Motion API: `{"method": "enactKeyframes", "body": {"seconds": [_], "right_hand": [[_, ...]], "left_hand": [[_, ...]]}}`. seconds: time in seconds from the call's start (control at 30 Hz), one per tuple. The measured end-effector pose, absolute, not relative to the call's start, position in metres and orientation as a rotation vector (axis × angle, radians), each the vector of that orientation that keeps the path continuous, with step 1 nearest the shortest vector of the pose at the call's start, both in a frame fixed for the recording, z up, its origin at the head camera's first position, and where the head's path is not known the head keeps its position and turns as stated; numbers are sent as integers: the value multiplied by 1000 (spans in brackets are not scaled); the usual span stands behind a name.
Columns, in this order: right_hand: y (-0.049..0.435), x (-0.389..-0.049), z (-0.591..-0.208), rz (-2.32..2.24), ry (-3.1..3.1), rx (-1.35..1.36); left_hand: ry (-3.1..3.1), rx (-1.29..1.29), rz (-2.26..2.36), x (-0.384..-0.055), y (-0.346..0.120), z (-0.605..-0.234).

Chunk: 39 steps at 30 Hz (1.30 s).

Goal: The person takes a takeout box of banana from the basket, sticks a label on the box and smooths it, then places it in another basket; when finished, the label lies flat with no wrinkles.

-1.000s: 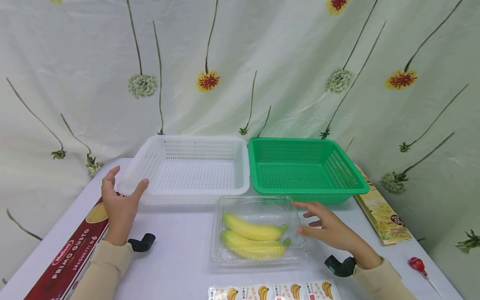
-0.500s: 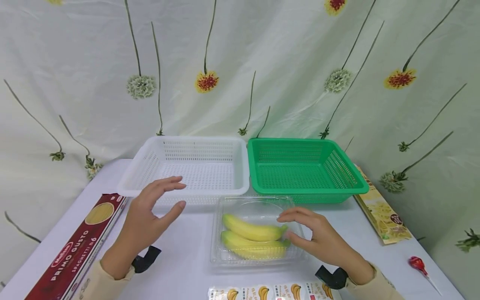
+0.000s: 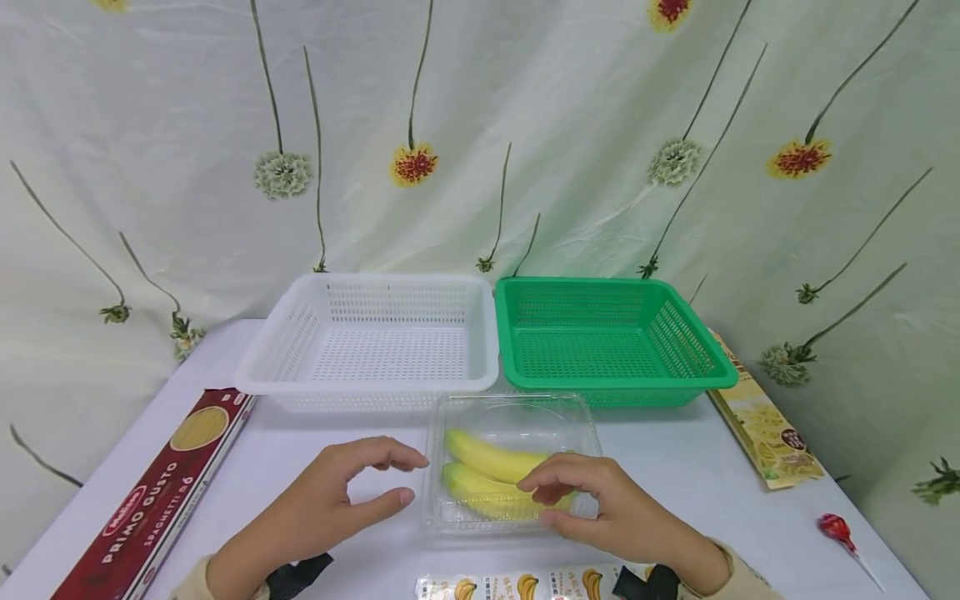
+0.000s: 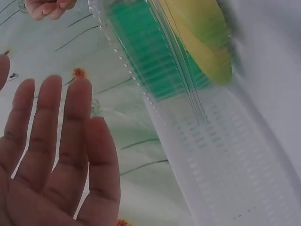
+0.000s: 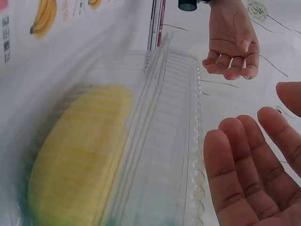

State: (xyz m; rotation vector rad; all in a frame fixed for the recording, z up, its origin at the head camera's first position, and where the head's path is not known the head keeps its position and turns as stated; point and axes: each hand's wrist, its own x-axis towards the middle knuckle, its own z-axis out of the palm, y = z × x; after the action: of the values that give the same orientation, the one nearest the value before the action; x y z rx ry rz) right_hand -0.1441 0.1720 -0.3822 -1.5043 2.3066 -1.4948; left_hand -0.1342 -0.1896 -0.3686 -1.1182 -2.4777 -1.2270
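A clear plastic clamshell box (image 3: pixel 517 412) with yellow-green bananas (image 3: pixel 487 454) inside stands mid-table in the head view, its lid down. My left hand (image 3: pixel 337 500) hovers at its left side, fingers loosely bent and thumb apart, with nothing held. Over the box's right front part is my right hand (image 3: pixel 607 508), also holding nothing, hiding the banana stems. In the left wrist view the left fingers (image 4: pixel 77 141) stand clear of the box. The right wrist view shows the right fingers (image 5: pixel 244 165) beside the box's ridged edge, with a gap between.
Behind the box stand a white basket (image 3: pixel 375 387) and a green basket (image 3: pixel 607 385), side by side. A red spaghetti box (image 3: pixel 161 492) lies left. A yellow packet (image 3: pixel 772 433) and red lollipop (image 3: pixel 834 527) lie right. A strip of banana stickers (image 3: pixel 510 586) lies in front.
My left hand has come from beside the white basket rightward and nearer, to the clamshell's left side. My right hand has moved left and nearer, over the box's front. The box has stayed put.
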Motion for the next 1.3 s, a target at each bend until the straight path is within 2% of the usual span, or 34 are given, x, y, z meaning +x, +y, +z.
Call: {"method": "enactKeyframes", "body": {"seconds": [0.2,0.33,0.57,0.77,1.03,1.2,1.3], "right_hand": [[161,-138,-390,-1462,2223,-1587],[155,-133,-394,-1376,2195,-1586],[150,-125,-396,-1253,1999,-1217],[139,-126,-411,-1043,2024,-1413],[120,-128,-424,-1093,1928,-1371],[109,-129,-426,-1172,1840,-1198],[103,-129,-426,-1149,1871,-1215]], "left_hand": [[-2677,-1384,-1454,-128,-185,-374],[-2870,-1431,-1534,-122,-181,-381],[-3085,-1353,-1528,-116,-184,-401],[-3219,-1295,-1220,-120,-186,-421],[-3337,-958,-1313,-121,-174,-423],[-3312,-1041,-1218,-126,-173,-428],[-3272,-1163,-1217,-131,-173,-433]]}}
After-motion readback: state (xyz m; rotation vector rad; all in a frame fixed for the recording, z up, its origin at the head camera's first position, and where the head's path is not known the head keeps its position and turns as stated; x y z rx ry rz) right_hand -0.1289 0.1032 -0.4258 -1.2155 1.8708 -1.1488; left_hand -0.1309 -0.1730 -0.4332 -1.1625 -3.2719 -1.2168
